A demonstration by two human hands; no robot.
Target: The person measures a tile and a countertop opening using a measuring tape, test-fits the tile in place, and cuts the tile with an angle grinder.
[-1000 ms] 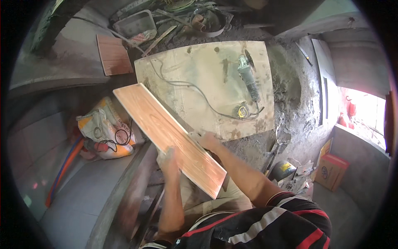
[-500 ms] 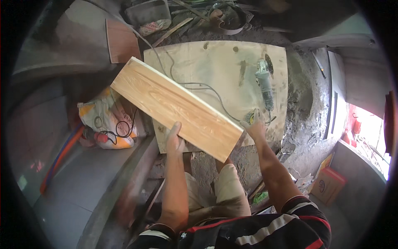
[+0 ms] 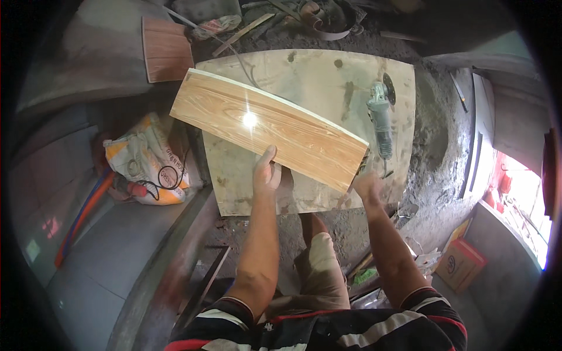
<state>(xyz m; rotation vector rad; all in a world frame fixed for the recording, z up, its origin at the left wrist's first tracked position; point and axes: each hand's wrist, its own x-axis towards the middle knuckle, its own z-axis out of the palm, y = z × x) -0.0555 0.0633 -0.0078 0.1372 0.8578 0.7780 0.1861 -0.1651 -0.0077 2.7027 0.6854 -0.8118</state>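
My left hand (image 3: 267,171) grips a long wood-grain board (image 3: 222,105) by its lower edge, thumb on top. The board slants down to the right over a dusty square sheet (image 3: 246,193) and shows a bright glare spot. My right hand (image 3: 366,186) is closed beside the board's lower right corner; what its fingers hold is hidden. Just above it, a small yellow-black object (image 3: 362,165) is partly covered. An angle grinder (image 3: 380,123), disc upward, lies on the sheet to the right, with its cord running behind the board.
A red-brown panel (image 3: 167,50) leans at back left, near scraps and a metal pan (image 3: 325,29). A printed sack (image 3: 146,164) with black cable, an orange tube (image 3: 82,222) and a ledge flank the left. At right are rough cement, a cardboard box (image 3: 459,263) and a bright opening.
The board has turned flatter and shifted rightward and up over the sheet. My right hand has moved from the board's upper edge to beside its right end, near the yellow-black object.
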